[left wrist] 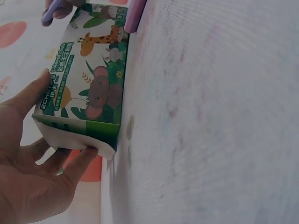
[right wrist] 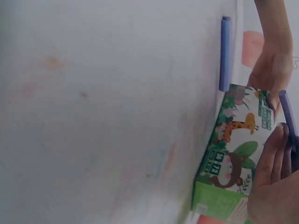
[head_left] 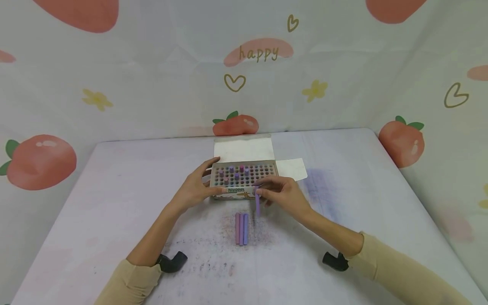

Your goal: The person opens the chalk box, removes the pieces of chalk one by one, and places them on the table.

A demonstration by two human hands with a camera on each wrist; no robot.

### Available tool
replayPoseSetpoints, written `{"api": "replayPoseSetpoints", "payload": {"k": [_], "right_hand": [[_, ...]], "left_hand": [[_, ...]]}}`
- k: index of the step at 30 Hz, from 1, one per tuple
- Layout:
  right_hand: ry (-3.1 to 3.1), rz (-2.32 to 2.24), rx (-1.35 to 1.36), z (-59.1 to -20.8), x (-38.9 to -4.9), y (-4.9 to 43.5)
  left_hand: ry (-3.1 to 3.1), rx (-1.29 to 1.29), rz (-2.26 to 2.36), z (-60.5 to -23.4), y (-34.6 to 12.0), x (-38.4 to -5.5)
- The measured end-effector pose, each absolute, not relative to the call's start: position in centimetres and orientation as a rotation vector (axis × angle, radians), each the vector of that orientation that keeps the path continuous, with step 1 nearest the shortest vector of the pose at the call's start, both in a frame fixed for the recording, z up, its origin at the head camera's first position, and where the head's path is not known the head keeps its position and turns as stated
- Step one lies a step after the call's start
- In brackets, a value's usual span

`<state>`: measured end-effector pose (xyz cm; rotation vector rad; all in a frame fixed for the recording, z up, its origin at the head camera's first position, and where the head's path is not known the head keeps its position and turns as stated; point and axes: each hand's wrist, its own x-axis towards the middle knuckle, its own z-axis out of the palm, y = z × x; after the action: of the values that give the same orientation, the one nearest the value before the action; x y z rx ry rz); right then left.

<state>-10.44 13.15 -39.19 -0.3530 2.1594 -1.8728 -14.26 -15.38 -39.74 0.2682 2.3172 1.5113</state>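
A cardboard chalk box (head_left: 238, 195), printed with animals, has a holed insert with several purple, pink and blue chalks standing in it. My left hand (head_left: 193, 188) grips its left end, thumb at the front edge and fingers spread round the end and back; the left wrist view shows fingers by a white end flap (left wrist: 74, 136). At the front right of the box, my right hand (head_left: 285, 195) pinches a purple chalk stick (head_left: 257, 206), tilted in the right wrist view. Three chalk sticks (head_left: 241, 229), pinkish, purple and blue-violet, lie side by side in front of the box.
The box's white lid (head_left: 244, 149) is folded back behind it, and a side flap (head_left: 292, 169) sticks out right. Chalk smudges mark the white tabletop (head_left: 206, 271). A fruit-patterned cloth (head_left: 171, 97) hangs behind. Black straps with stubby pieces sit at both wrists.
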Motion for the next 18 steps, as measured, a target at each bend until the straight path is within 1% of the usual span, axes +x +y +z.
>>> {"api": "replayPoseSetpoints", "payload": {"k": [11, 18], "right_hand": [[2.103, -1.816, -0.355, -40.3, -9.7, 13.0], [2.086, -1.768, -0.297, -41.2, -9.5, 12.7]], "left_hand": [[2.326, 0.27, 1.521, -40.1, -15.3, -14.2], [2.345, 0.284, 1.513, -40.2, -15.3, -14.2]]}}
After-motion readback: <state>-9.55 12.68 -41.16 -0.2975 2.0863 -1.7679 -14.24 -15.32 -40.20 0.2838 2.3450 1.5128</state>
